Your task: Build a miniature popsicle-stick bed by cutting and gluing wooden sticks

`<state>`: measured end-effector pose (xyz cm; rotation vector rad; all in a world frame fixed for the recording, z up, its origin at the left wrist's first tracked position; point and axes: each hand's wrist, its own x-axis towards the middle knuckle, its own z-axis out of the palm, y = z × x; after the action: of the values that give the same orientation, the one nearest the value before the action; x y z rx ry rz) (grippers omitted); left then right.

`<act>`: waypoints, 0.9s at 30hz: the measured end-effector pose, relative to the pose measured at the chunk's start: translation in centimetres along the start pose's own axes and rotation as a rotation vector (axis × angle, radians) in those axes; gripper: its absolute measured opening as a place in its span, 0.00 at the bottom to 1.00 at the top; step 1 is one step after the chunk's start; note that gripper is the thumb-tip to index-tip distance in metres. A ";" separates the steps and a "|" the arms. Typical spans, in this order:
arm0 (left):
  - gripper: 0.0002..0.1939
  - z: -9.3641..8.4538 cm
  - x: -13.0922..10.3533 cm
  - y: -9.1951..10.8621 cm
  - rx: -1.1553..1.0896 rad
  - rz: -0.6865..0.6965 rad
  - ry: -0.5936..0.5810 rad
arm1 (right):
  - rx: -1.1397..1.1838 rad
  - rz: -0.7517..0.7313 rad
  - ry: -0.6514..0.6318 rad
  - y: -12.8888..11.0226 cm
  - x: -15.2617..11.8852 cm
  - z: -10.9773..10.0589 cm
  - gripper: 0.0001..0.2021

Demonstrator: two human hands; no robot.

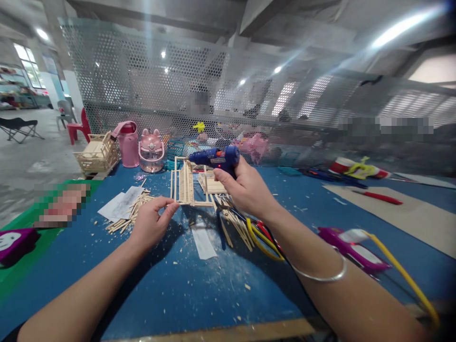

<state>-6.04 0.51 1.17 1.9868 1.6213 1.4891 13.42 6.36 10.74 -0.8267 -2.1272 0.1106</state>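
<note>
My right hand point(245, 183) grips a blue hot glue gun point(210, 156), its nozzle at the upper left corner of a small wooden stick frame point(188, 183). With thumb and fingers my left hand point(153, 218) pinches the lower left end of that frame. Loose wooden sticks point(124, 221) lie behind my left hand, partly under paper sheets point(121, 204). More sticks point(238, 223) and pliers with dark blue handles point(221, 228) rest below the glue gun. A white paper slip point(204, 241) lies in front of the frame.
A finished-looking stick model point(96, 154), a pink bottle point(128, 145) and a pink-lidded jug point(151, 152) stand at the back left. To the right are a purple power strip point(356, 249) with a yellow cable, cardboard point(420, 218) and a red-handled tool point(383, 197). Perforated metal mesh point(142, 85) borders the table's back.
</note>
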 end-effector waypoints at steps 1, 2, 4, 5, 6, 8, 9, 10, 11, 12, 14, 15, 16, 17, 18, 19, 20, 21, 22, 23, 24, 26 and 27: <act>0.11 0.0 0.0 0.0 -0.002 -0.002 0.000 | -0.003 -0.002 -0.001 0.0 0.0 0.0 0.18; 0.11 0.0 0.0 0.0 -0.004 -0.003 0.000 | -0.007 -0.004 -0.001 0.0 0.0 0.0 0.18; 0.11 0.0 0.0 0.0 -0.005 -0.005 0.000 | -0.012 -0.001 -0.001 0.0 0.0 0.1 0.18; 0.11 0.0 0.0 0.0 -0.005 -0.005 0.000 | -0.012 0.002 -0.002 0.0 0.0 0.1 0.18; 0.11 0.0 0.0 -0.1 -0.005 -0.005 -0.001 | -0.011 0.004 -0.002 0.0 0.0 0.1 0.18; 0.11 0.0 0.0 -0.1 -0.004 -0.007 -0.006 | -0.008 0.002 0.001 0.1 0.1 0.2 0.19; 0.11 0.0 0.0 -0.1 -0.002 -0.008 -0.007 | -0.008 -0.001 0.003 0.1 0.1 0.2 0.19; 0.11 0.0 0.0 -0.1 0.000 -0.009 -0.007 | -0.010 -0.006 0.005 0.1 0.1 0.2 0.19; 0.11 0.0 0.0 -0.1 0.002 -0.010 -0.007 | -0.011 -0.010 0.007 0.2 0.1 0.2 0.19; 0.11 0.1 0.0 -0.1 0.004 -0.010 -0.006 | -0.015 -0.012 0.008 0.2 0.1 0.2 0.19; 0.11 0.0 0.0 0.0 0.005 -0.009 -0.005 | -0.024 -0.013 0.007 0.2 0.0 0.2 0.19; 0.12 0.0 0.0 0.0 0.004 -0.009 -0.004 | -0.030 -0.012 0.007 0.2 0.0 0.2 0.19; 0.12 0.0 0.1 0.0 0.003 -0.009 -0.004 | -0.036 -0.010 0.007 0.2 0.0 0.1 0.19; 0.12 0.0 0.1 0.0 0.003 -0.009 -0.003 | -0.040 -0.009 0.007 0.1 0.0 0.1 0.19; 0.12 0.0 0.1 0.0 0.004 -0.009 -0.003 | -0.042 -0.010 0.007 0.1 0.0 0.1 0.19; 0.12 0.0 0.0 0.0 0.004 -0.008 -0.004 | -0.041 -0.013 0.009 0.0 0.0 0.0 0.19; 0.12 0.0 0.0 0.0 0.004 -0.007 -0.004 | -0.038 -0.018 0.011 0.0 0.0 0.1 0.19; 0.12 -0.1 0.0 0.0 0.003 -0.007 -0.006 | -0.033 -0.024 0.012 0.0 0.0 0.1 0.19; 0.12 0.0 0.0 -0.1 0.003 -0.008 -0.007 | -0.029 -0.026 0.013 0.0 0.0 0.1 0.19; 0.12 0.0 0.0 -0.1 0.002 -0.010 -0.007 | -0.026 -0.026 0.012 0.0 0.0 0.1 0.19; 0.12 0.0 0.0 -0.1 0.004 -0.012 -0.007 | -0.025 -0.022 0.012 0.1 0.0 0.1 0.19; 0.12 0.0 0.0 -0.1 0.008 -0.012 -0.007 | -0.022 -0.012 0.010 0.3 0.0 0.0 0.19; 0.12 0.0 0.0 -0.1 0.011 -0.010 -0.007 | -0.019 -0.007 0.012 0.4 -0.1 0.0 0.19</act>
<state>-6.13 0.56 1.11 1.9847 1.6375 1.4719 13.68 6.62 10.54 -0.8293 -2.1223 0.0822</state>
